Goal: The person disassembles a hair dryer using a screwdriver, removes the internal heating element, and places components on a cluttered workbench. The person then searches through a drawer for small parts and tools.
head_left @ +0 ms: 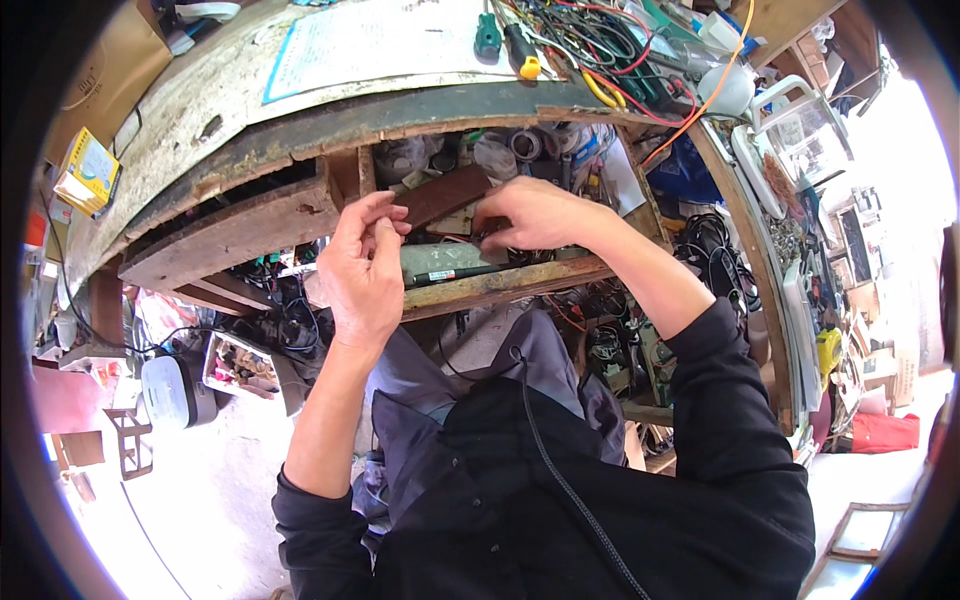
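An open wooden drawer [510, 286] full of small parts lies in front of my lap. My left hand [362, 270] is over its left side, fingers bent and drawn together close to the thumb. Its fingertips are by the left end of a dark brown block [445, 196]; whether they touch it I cannot tell. My right hand [537, 213] reaches into the drawer near the block's right end. Its fingers curl downward, and what they pinch, if anything, is hidden. Between the hands are a grey-green flat piece [430, 260] and a black pen [452, 274] along the drawer's front.
On the worktop [225, 140] above lie a paper sheet [370, 50], a green-handled screwdriver [488, 38], a yellow-and-black-handled tool [522, 52] and tangled test leads [610, 50]. A second drawer [235, 225] is at left. Black cables [715, 255] hang at right.
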Tool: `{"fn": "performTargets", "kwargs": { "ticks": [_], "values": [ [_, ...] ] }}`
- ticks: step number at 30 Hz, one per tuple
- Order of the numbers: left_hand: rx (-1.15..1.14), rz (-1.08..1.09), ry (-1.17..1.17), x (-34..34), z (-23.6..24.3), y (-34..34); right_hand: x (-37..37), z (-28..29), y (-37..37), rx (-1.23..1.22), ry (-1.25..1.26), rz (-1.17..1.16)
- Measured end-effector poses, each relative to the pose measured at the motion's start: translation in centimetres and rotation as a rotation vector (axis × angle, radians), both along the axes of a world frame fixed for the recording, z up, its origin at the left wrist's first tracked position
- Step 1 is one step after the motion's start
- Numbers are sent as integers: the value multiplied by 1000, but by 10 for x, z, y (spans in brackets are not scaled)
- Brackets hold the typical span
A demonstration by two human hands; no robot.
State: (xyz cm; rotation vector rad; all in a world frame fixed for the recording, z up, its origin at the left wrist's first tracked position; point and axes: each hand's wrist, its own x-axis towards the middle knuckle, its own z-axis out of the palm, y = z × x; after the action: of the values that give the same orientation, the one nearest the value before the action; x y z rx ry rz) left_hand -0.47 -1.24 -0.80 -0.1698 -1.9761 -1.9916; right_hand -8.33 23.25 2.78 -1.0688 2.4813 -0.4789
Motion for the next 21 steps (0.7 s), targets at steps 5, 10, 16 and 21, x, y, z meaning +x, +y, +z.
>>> {"fn": "performTargets", "kwargs": {
  "ticks": [5,10,16,21],
  "values": [
    [45,22,8,0,-1,2,1,-13,-12,71,-137,-5],
    [54,15,-20,0,1,1,-6,-14,-6,101,-243,-8],
    [68,0,-7,0,1,2,-34,-5,0,162,-283,-75],
    [73,-3,-18,-2,-1,1,-36,1,-8,186,-158,-141]
  ]
}}
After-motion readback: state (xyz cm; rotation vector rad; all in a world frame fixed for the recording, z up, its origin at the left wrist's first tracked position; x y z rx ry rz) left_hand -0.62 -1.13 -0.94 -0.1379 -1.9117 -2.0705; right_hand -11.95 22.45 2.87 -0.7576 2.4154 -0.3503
